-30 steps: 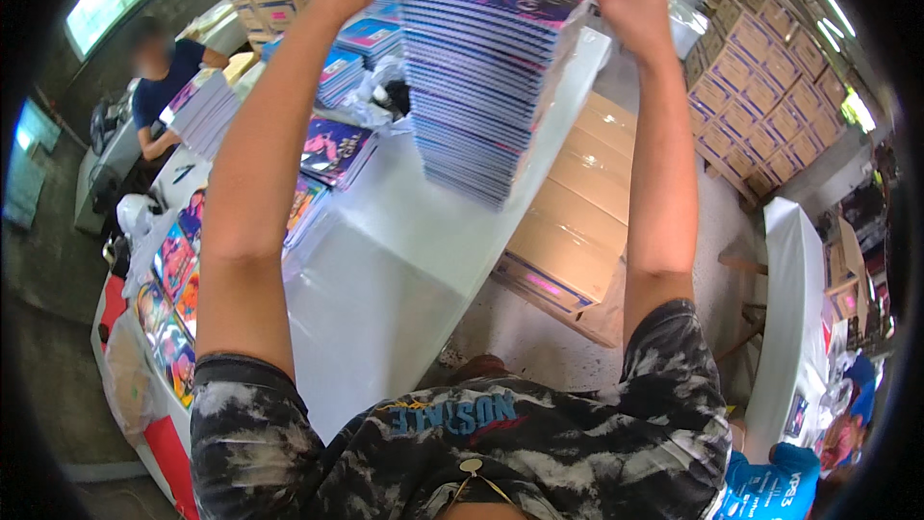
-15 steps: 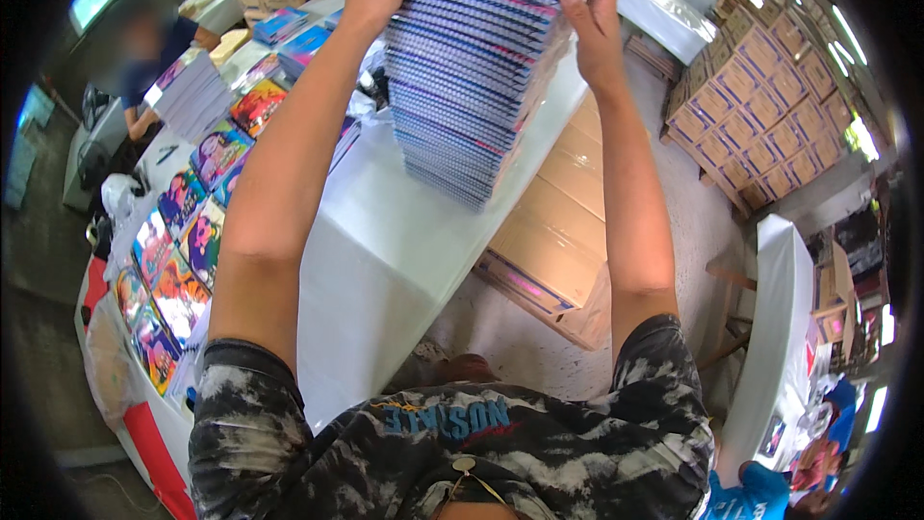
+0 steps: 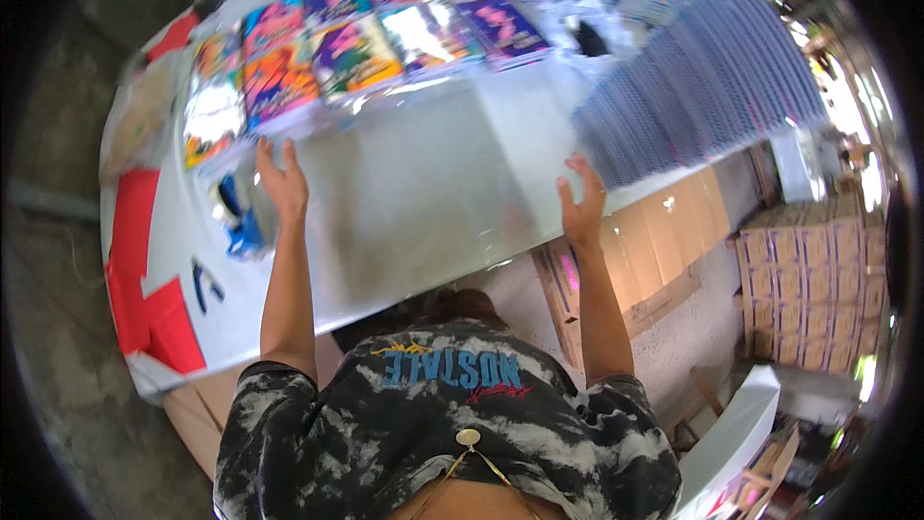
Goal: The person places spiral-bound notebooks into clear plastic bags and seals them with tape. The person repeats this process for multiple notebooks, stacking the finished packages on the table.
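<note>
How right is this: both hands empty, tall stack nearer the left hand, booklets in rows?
One error: the tall stack is nearer the right hand than the left hand, as the head view shows. Rest stands: both hands empty, booklets in rows.

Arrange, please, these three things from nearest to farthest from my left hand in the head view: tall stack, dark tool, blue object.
From your left hand:
1. Blue object: just to its left.
2. Dark tool: left, closer to your body.
3. Tall stack: far to the right.
</note>
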### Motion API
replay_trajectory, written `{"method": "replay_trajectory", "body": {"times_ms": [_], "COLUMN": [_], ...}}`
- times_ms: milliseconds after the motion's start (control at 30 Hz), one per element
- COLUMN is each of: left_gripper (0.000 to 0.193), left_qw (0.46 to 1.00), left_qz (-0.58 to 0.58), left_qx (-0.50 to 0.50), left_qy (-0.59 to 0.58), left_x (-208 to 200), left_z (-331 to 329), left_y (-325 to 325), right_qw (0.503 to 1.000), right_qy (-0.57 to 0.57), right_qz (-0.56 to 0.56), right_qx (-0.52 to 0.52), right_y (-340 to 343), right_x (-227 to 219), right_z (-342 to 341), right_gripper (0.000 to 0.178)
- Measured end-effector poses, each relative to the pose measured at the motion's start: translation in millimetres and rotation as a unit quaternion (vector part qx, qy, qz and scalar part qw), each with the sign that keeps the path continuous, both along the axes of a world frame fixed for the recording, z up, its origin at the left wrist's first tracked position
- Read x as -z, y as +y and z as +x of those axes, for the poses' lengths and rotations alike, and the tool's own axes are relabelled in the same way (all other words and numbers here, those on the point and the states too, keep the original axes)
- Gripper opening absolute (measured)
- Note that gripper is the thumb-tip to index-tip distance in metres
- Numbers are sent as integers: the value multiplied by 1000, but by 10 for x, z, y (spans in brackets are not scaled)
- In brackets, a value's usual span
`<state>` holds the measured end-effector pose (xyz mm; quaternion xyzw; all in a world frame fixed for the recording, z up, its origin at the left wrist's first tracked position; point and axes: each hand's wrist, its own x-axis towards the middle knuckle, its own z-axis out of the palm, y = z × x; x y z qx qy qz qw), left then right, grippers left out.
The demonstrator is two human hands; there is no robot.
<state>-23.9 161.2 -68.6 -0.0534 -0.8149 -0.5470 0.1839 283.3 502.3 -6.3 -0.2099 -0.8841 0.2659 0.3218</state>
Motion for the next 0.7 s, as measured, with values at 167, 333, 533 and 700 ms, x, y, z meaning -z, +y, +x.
{"method": "replay_trajectory", "body": {"times_ms": [167,333,533,700], "left_gripper": [50,56,59,59], "left_qw": [996,997,975,979], "left_qz": [56,8,-221,-190], "left_qx": [45,-74,-30,68], "left_qy": [-50,-33,17,24], "left_x": [223,89,293,-111], "left_z": [226,107,277,149], "left_y": [-1165,-1568,-1319,-567], "right_qw": [963,950,952,980], "right_qy": [-268,-301,-297,-156], "right_qz": [35,85,70,109], "right_qx": [0,4,25,54], "right_y": [-509,-562,-608,-171], "right_x": [858,1087,1004,748], "right_z": [-230,-230,-279,-735], "right_gripper": [64,68,63,50]}}
